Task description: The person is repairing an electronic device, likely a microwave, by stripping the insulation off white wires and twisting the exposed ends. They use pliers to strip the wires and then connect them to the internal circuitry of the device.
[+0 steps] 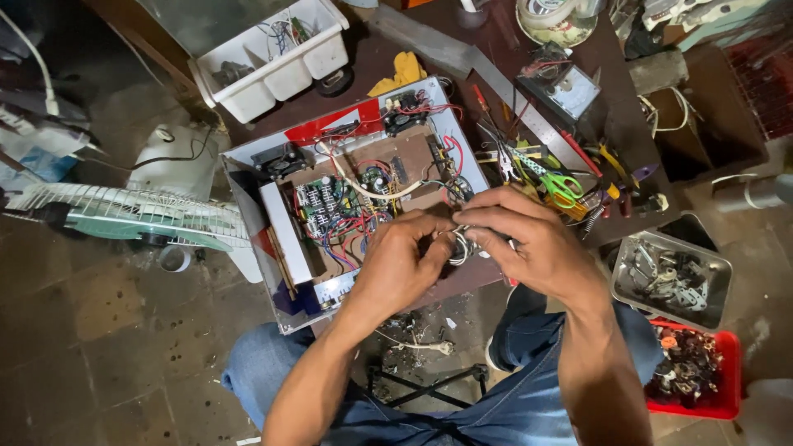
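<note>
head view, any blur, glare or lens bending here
Head view: wide lens bends the edges, so the fan grille bows; the hands, left hand and right hand, and the open electronics box look sharp; lighting is dim and soft, corners dark, no strong glare.

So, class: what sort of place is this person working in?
Probably a small electronics repair workshop. The hands twist wires over an opened chassis full of circuit boards, hand tools crowd the bench, and trays of parts sit beside it.
</note>
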